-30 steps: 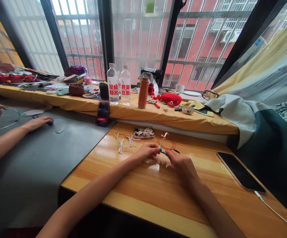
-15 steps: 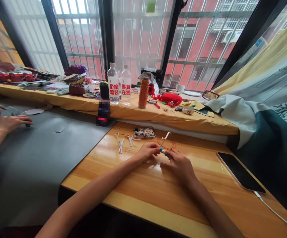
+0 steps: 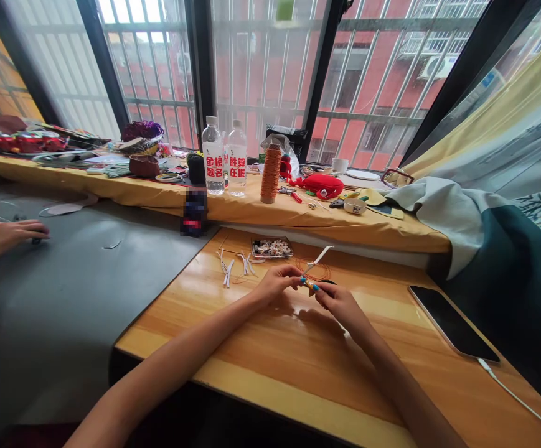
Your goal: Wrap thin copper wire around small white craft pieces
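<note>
Over the near part of the wooden table [image 3: 298,367], the person's left hand [image 3: 277,283] and right hand [image 3: 340,302] meet fingertip to fingertip, both closed in a pinch on a small white strip [image 3: 319,257] that sticks up and away from them at a slant. Whether the thin orange wire [image 3: 314,272], coiled on the tabletop just behind the fingers, runs into the pinch cannot be told. A little farther on lie loose white strips [image 3: 233,266] and a small tray of beads [image 3: 271,249], with a dark phone [image 3: 452,322] flat near the right edge, its cable trailing off. Beyond the table, a ledge draped in yellow cloth [image 3: 270,214] bears a spool of orange cord [image 3: 270,174], two water bottles [image 3: 224,158] and a red pouch [image 3: 321,185]. Off to the left, over a grey surface [image 3: 74,292], a co-worker's hand [image 3: 9,233] rests palm down.
</note>
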A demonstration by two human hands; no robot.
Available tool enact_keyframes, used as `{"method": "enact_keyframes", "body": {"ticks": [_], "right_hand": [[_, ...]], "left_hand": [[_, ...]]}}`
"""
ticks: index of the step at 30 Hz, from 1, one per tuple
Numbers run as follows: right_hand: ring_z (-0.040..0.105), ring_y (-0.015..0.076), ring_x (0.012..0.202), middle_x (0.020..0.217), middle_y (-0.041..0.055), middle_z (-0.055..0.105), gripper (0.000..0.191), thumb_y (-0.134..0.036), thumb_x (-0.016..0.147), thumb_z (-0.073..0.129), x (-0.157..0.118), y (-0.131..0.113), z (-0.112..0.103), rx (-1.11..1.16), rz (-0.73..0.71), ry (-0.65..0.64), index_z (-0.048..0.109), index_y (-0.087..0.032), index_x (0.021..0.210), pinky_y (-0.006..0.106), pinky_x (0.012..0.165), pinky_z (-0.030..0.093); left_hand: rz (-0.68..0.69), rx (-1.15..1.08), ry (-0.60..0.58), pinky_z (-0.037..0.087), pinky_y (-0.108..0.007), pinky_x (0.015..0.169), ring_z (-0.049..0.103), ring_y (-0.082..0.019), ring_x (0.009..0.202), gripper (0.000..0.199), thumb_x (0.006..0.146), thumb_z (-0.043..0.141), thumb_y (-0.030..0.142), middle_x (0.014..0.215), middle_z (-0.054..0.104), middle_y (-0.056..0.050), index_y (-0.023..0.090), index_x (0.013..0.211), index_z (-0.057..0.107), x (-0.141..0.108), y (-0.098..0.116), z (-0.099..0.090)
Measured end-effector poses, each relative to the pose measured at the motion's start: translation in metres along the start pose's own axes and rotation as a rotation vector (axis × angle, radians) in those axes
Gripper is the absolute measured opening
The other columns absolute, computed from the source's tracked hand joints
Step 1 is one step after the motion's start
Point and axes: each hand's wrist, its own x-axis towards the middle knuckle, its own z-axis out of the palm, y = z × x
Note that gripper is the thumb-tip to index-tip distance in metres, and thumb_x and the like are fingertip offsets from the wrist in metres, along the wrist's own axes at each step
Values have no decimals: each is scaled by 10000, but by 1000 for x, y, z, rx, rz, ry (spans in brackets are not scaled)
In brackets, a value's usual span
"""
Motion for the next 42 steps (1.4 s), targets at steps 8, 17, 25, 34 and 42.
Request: {"method": "enact_keyframes", "body": {"ticks": [8,17,25,34,42], "right_hand": [[161,20,352,427,-92,256,449,-603,558,517,2,5,-9,297,203,-298,443,-164,611,196,360,75],[161,17,357,423,-92,250,405,-547,599,536,-5,3,-15,358,312,-439,434,-156,601,195,362,63],[510,127,650,785,43,561,255,-405,740,466,-4,3,1,-166,-195,61,517,-176,841,231,550,386],[560,188,856,1005,59,599,299,-249,823,349,-9,7,5,-669,-338,192,529,-216,1059,251,640,403],[546,135,667,755,28,619,315,-319,797,377,-1,16,4,-260,-237,76,584,-191,996,232,610,406]], "left_hand": [[-100,-23,-138,384,-211,605,486,-94,634,265,550,661,281,704,576,-26,105,741,614,-1,2,0],[-111,32,-187,379,-213,610,486,-84,588,191,555,653,264,600,546,4,108,646,591,-3,-2,0],[-20,-30,-56,406,-217,572,494,-81,548,263,582,638,340,578,533,6,101,635,544,-1,0,-2],[-20,-77,-72,418,-218,602,502,-85,596,293,587,645,338,655,564,-23,90,734,594,1,-6,-2],[-4,-1,-97,417,-217,605,510,-108,666,337,604,631,334,788,598,-65,95,842,621,0,1,-1]]}}
